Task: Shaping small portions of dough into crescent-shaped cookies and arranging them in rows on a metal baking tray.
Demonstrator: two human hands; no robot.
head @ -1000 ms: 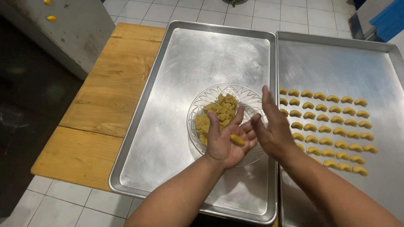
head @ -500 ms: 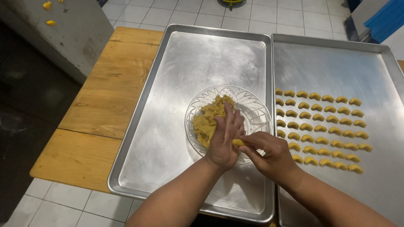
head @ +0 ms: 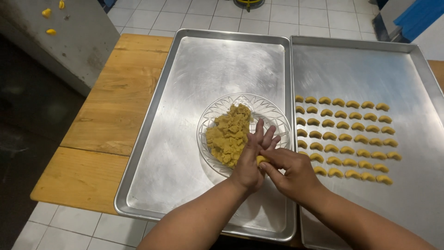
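My left hand [head: 252, 155] is held on edge over the near rim of a clear glass bowl [head: 273, 115], fingers stretched out. In its palm lies a small yellow dough piece [head: 262, 160]. My right hand [head: 292, 169] presses against that piece with its fingertips. The bowl holds a crumbly heap of yellow dough [head: 229, 134] and stands on the left metal tray [head: 203, 78]. On the right metal tray [head: 370, 69] lie several rows of small curved dough shapes [head: 347, 136], just right of my hands.
Both trays rest on a wooden table [head: 106, 115] above a white tiled floor. A grey block [head: 69, 41] with a few yellow bits stands at the top left. A blue object [head: 416, 16] shows at the top right.
My hands, apart with open palms a second ago, have come together. The right hand's fingers now press the dough piece lying in my left palm.
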